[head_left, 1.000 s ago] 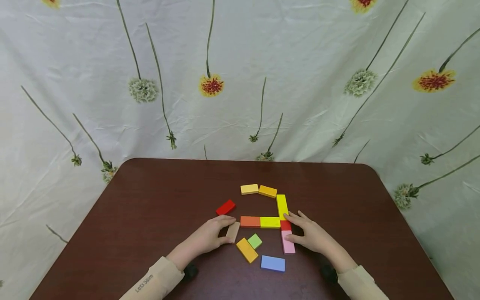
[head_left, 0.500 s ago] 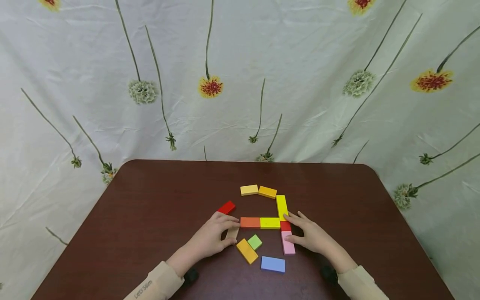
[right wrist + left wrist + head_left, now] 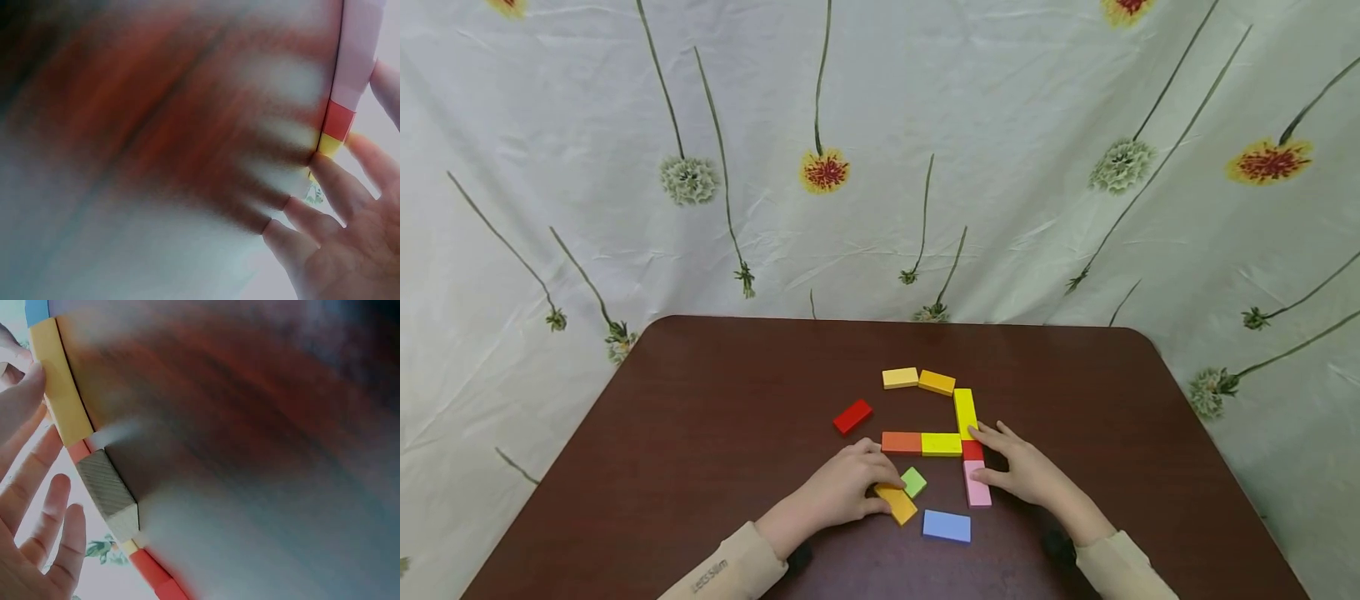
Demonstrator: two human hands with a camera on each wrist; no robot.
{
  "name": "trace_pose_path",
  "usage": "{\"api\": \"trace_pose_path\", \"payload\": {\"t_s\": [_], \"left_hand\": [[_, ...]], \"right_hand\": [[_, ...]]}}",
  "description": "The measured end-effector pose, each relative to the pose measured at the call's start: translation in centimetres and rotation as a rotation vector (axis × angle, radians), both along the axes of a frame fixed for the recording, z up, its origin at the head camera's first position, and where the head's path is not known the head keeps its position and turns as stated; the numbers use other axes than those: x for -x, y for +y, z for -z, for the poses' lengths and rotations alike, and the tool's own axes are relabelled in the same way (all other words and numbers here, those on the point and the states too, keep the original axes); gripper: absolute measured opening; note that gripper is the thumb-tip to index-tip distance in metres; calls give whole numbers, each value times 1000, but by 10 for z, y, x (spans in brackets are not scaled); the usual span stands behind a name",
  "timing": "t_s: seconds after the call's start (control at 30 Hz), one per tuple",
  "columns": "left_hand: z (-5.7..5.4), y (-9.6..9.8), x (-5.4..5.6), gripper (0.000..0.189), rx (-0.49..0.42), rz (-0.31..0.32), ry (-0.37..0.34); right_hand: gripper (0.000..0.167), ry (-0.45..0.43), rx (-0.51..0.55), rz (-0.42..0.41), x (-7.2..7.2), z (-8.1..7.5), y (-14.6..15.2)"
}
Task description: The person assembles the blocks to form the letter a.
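My left hand (image 3: 844, 486) is at the yellow-orange block (image 3: 898, 503), thumb on its near long side and index finger at its far side. In the left wrist view the thumb lies against this block (image 3: 65, 387), the other fingers spread. A bare wooden block (image 3: 109, 487) shows there, hidden under the left hand in the head view. A light green block (image 3: 913, 482) touches the yellow-orange one. My right hand (image 3: 1026, 468) rests loosely extended, index fingertip at the yellow upright block (image 3: 966, 414), thumb on the pink block (image 3: 977, 483). A small red block (image 3: 972, 451) sits between those two.
An orange block (image 3: 901, 443) and a yellow block (image 3: 942, 445) form a row leading to the red one. Farther back lie a pale yellow block (image 3: 900, 378) and an amber block (image 3: 937, 382). A red block (image 3: 852, 417) lies left, a blue block (image 3: 947, 526) nearer.
My left hand has left the wooden block and moved right and nearer, onto the yellow-orange block. The right hand keeps its place on the yellow and pink blocks.
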State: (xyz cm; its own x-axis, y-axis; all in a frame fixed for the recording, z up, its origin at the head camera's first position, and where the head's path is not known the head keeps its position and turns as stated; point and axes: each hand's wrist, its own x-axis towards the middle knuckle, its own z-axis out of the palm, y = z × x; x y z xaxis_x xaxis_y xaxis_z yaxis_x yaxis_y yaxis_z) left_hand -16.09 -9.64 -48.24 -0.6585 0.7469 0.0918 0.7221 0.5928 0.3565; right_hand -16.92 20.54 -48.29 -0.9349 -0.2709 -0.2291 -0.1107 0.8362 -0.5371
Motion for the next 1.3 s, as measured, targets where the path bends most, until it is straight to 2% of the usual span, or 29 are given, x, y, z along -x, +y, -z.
{"api": "trace_pose_path", "payload": {"t_s": [0.27,0.4,0.77,1.07,1.2,1.3], "left_hand": [[1,-1,-1,33,7,-13,-13],[2,-6,-2,29,2,-14,-23],[-5,-19,-9,24,18,-18,-41],[-8,-17,-11,32,6,-5,-62],[-8,-13,-12,27,1,20,-69],[-7,-13,-12,22,13,12,-61]], "right_hand": [[70,-1,13,-8,-1,0,2],[70,4,16,-14,-1,0,2],[70,0,16,-17,-1,-1,2],[69,-3,17,-19,-2,-1,1],[69,0,17,-16,-2,-1,2],[69,5,14,-16,-2,-1,2]]}}
